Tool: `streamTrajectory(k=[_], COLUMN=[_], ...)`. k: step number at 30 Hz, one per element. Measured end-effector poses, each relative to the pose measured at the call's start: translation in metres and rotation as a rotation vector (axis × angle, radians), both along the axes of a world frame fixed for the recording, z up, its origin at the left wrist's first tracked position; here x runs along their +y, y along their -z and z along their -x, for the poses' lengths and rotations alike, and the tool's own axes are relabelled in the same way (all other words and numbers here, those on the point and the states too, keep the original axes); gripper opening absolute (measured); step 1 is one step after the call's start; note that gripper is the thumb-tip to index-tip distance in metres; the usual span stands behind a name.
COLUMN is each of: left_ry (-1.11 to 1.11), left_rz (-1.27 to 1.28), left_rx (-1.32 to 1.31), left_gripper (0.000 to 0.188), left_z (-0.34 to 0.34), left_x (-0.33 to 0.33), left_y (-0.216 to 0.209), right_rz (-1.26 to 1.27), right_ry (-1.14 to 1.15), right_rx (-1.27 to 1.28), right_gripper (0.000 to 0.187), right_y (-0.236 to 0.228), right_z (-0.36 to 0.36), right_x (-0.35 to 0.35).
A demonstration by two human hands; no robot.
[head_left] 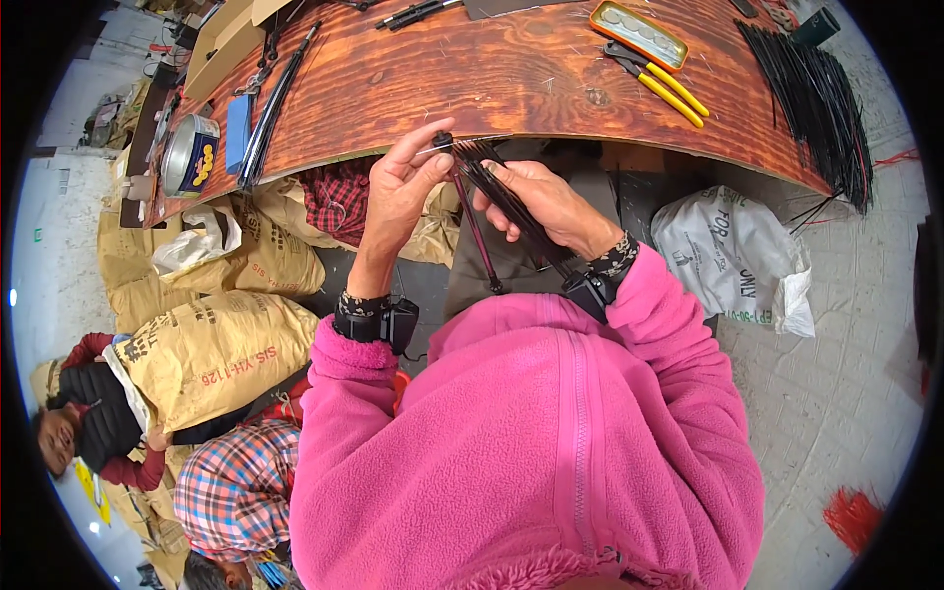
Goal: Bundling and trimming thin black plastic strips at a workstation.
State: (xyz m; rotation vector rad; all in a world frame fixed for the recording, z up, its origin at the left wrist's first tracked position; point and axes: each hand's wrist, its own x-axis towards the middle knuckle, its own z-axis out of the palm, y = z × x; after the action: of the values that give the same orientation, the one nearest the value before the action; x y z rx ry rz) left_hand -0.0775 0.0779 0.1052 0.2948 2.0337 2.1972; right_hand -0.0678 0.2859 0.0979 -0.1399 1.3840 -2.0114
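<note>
My left hand (393, 202) pinches the black head (442, 141) of a dark red rod (475, 226) between thumb and fingers, just off the table's near edge. The rod hangs down toward my lap and ends in a small black tip. A thin pale wire (426, 151) shows by the left fingertips. Close beside it, my right hand (556, 206) is closed round a bundle of thin black ribs (518, 208). Their upper ends fan out near the black head; whether they are joined to it I cannot tell. The right palm hides part of the bundle.
On the wooden table (472, 74) lie yellow-handled pliers (674, 95), an orange-rimmed tray (639, 34) of round discs, a blue block (238, 135), a round tin (189, 157) and many black rods (816, 113). Sacks (221, 354) and two people are at left, a white bag (728, 251) right.
</note>
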Motion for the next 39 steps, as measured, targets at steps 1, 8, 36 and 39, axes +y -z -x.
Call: streamTrajectory(k=[1,8,36,39], left_ry=[0.007,0.053,0.119,0.105], left_rz=[-0.016,0.018,-0.032,-0.009], left_rx=[-0.001,0.024,-0.014,0.025], left_gripper=[0.043,0.043,0.047,0.045], left_z=[0.0,0.0,0.004,0.004], left_x=[-0.001,-0.006,-0.008,-0.007], left_y=[0.002,0.002,-0.003,-0.005], right_rz=[0.004,0.039,0.136,0.122], right_ry=[0.0,-0.032,0.018,0.047], right_rx=[0.005,-0.003,-0.042,-0.04], right_gripper=[0.052,0.052,0.041,0.04], right_y=[0.0,0.009,0.015,0.01], right_z=[0.0,0.002,0.006,0.004], right_x=[0.0,0.003,-0.008,-0.01])
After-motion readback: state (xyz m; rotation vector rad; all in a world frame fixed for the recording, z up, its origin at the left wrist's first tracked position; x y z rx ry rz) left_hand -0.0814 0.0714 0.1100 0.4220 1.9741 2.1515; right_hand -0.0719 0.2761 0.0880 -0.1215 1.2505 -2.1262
